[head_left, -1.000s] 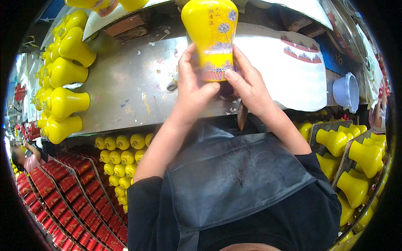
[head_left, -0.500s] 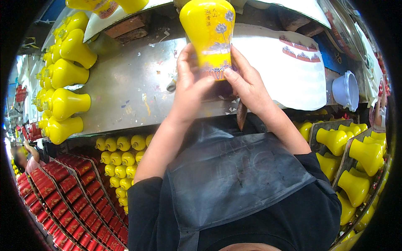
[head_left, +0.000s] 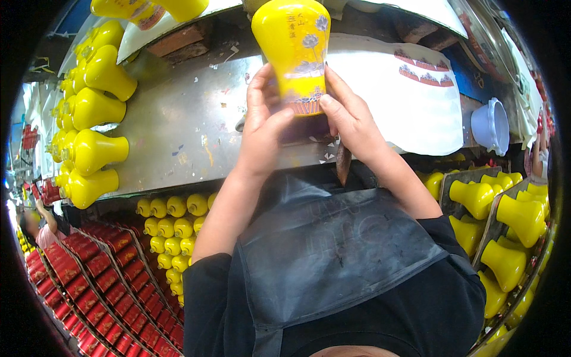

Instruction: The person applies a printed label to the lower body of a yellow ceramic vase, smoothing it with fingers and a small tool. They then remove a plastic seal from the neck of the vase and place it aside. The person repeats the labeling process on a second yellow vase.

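Observation:
A glossy yellow vase-shaped bottle (head_left: 289,47) stands between my two hands above the worktable. It carries a grey-violet flower picture, dark lettering and a striped band round its narrow base. My left hand (head_left: 263,116) curves round the left of the base, thumb on the band. From the right, my right hand (head_left: 351,116) grips the same base, its thumb against the front edge. The fingers behind the bottle are partly hidden. A white sheet (head_left: 380,113) with strips of printed decals (head_left: 425,77) lies to the right of the bottle.
Plain yellow bottles (head_left: 98,152) lie in rows at the table's left. A pale blue tub (head_left: 491,127) stands at the right. Racks of yellow bottles (head_left: 502,262) are at lower right, more (head_left: 172,229) below the table, and red cylinders (head_left: 107,279) at lower left. Another person (head_left: 44,229) is far left.
The bottle has shifted very slightly left, and my left hand with it. My left thumb has moved a little along the bottle's base. Both hands keep hold.

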The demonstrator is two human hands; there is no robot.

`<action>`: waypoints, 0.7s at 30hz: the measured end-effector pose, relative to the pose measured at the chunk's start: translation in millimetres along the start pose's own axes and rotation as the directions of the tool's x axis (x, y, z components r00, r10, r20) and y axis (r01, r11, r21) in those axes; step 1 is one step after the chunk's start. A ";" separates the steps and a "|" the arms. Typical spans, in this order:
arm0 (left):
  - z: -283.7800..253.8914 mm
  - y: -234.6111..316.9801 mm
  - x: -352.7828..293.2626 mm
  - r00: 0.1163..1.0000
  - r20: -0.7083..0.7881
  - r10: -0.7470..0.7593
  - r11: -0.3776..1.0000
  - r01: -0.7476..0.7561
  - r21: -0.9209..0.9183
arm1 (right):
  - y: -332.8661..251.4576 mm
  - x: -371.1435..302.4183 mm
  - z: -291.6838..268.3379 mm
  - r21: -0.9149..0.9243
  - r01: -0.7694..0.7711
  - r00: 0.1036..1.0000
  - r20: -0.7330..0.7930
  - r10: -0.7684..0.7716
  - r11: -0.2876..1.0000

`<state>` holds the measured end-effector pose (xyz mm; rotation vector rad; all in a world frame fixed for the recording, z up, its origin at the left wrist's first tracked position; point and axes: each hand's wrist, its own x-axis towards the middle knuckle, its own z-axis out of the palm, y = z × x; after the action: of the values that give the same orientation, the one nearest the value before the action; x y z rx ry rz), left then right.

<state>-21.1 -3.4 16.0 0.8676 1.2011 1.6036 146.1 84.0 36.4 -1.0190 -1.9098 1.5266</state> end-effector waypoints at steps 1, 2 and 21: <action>0.2 0.8 -0.2 1.000 -0.003 -0.012 1.000 0.012 -0.005 | 0.6 -0.5 -0.9 0.035 0.005 1.000 0.018 -0.006 0.999; 0.8 1.3 -0.3 1.000 -0.008 -0.023 1.000 0.023 -0.010 | 0.7 -2.8 -2.6 0.068 -0.019 0.999 0.037 0.016 0.998; 19.3 1.8 1.1 0.996 -0.071 0.053 0.977 -0.037 0.211 | -2.2 0.7 3.8 -0.149 0.065 0.997 -0.024 -0.069 0.987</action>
<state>-4.3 3.6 23.0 0.9806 1.4330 1.5774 142.2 82.0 37.5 -1.0226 -2.0404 1.3425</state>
